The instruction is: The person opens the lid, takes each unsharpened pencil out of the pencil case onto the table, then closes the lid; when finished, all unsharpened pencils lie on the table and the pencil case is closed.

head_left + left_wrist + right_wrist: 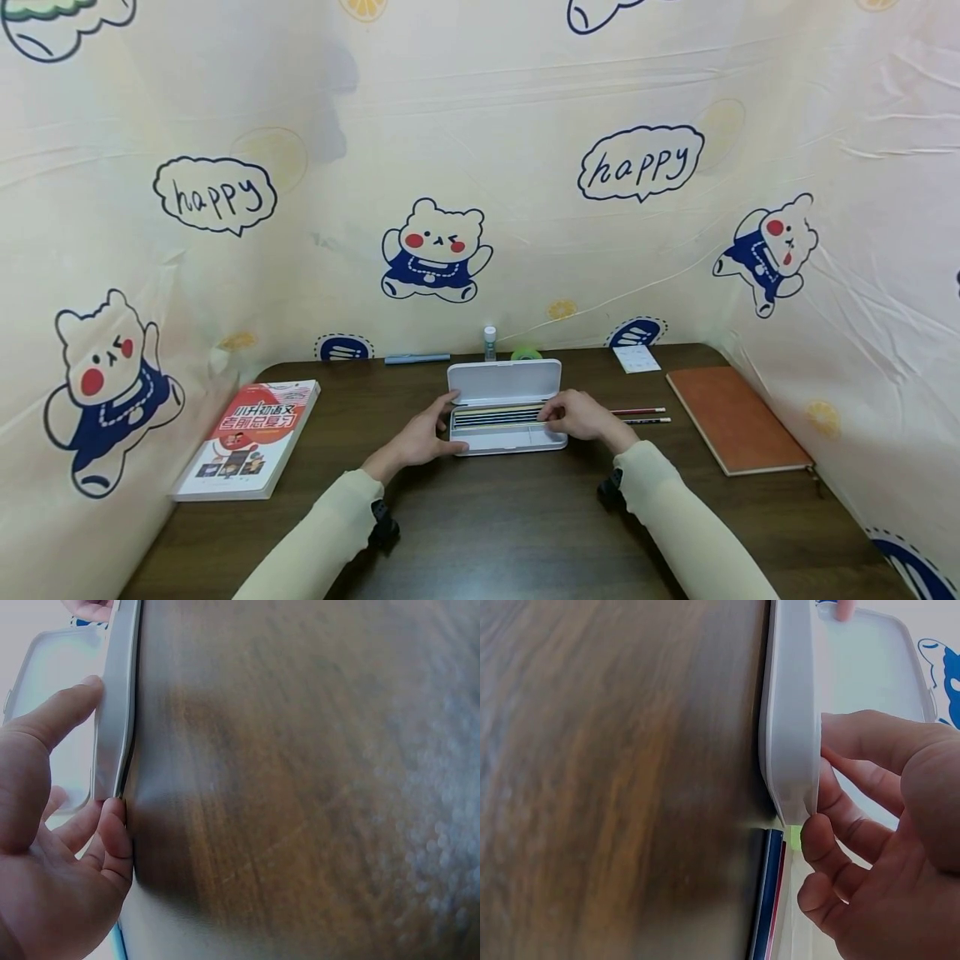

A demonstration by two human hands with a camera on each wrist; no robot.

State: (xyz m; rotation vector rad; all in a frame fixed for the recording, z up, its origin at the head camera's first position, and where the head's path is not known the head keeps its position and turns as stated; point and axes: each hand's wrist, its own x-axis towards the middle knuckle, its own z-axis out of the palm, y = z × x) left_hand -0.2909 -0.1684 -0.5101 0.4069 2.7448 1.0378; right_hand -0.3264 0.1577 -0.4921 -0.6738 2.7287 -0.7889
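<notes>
A white pencil case lies on the table with its lid raised at the back. Several dark and striped pencils lie lengthwise in it. My left hand grips the case's left end, thumb on the front edge and fingers round the side, as the left wrist view also shows. Over the case's right end, my right hand reaches in with curled fingers at the pencil ends. In the right wrist view the case wall hides its thumb and index tips, so whether they pinch a pencil is unclear.
Two pencils lie right of the case. Behind it stand a small capped bottle and a green roll, with a blue pen to their left. A book, a brown notebook and a white card lie farther out.
</notes>
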